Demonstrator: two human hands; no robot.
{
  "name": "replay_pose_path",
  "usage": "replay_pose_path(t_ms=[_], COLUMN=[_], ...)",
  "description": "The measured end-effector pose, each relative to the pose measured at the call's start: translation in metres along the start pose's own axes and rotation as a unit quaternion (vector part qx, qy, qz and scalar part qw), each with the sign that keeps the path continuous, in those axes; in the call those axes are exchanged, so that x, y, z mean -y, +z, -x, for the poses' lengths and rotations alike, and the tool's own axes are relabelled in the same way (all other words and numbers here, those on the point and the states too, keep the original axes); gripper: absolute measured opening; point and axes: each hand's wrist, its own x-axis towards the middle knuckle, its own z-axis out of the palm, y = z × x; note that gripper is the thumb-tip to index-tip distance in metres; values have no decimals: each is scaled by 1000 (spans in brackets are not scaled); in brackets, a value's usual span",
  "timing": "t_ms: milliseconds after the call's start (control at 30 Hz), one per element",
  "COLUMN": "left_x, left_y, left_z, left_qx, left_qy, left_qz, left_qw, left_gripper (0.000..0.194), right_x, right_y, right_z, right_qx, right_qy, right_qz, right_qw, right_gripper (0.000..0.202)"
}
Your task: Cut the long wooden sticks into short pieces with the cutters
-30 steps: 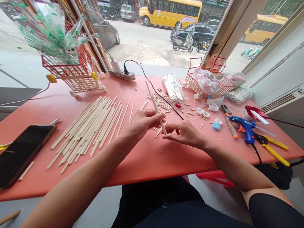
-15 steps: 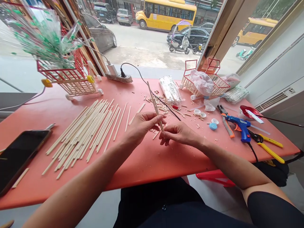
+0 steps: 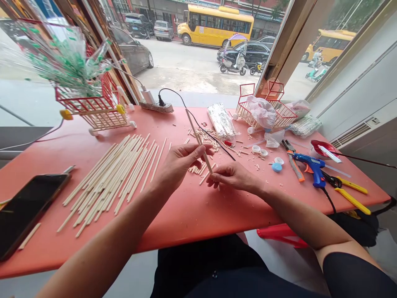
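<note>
A thin wooden stick [image 3: 192, 127] slants over the middle of the pink table, its upper end pointing away and to the left. Thumb and fingers of my left hand [image 3: 186, 159] pinch it around its middle. At its lower end, my right hand [image 3: 228, 174] has closed fingertips on it. Whether more than one stick is held I cannot tell. Left of my hands lies a broad spread of pale sticks [image 3: 108, 182]. Short cut pieces [image 3: 203, 136] are scattered just beyond my hands.
On the pink table [image 3: 186, 219] are a phone [image 3: 31, 207], a stick-built cart [image 3: 96, 109], another cart [image 3: 248, 114], a power strip [image 3: 156, 107], pliers [image 3: 296, 165], a blue glue gun [image 3: 313, 167] and yellow-handled cutters [image 3: 353, 200]. A black cable [image 3: 189, 111] crosses behind my hands.
My left hand has moved slightly left, and the held stick leans further left. The view has shifted a little.
</note>
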Motion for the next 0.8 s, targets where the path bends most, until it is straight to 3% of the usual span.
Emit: replay_pose_path(t_ms=[133, 233, 367, 500, 667, 800], left_x=[-6, -14, -27, -24, -10, -7], left_y=[-3, -6, -11, -22, -34, -35], left_z=[1, 6, 14, 8, -2, 0], left_qx=[-44, -70, -77, -47, -30, -7], left_qy=[80, 185, 306, 345, 332, 313], left_qz=[-19, -85, -284, -400, -426, -407], left_qw=[996, 977, 905, 848, 841, 858], left_gripper=[26, 20, 20, 20, 28, 31], right_x=[1, 3, 16, 25, 19, 19], right_y=[-8, -16, -24, -26, -21, -14], right_z=[-1, -2, 2, 8, 7, 7], right_qx=[-106, -150, -67, 27, 106, 112], right_qy=[-76, -103, -54, 2, 18, 30], right_qz=[109, 104, 4, -84, -142, -147], right_qw=[986, 978, 996, 996, 984, 982], right_gripper=[60, 54, 52, 47, 51, 51])
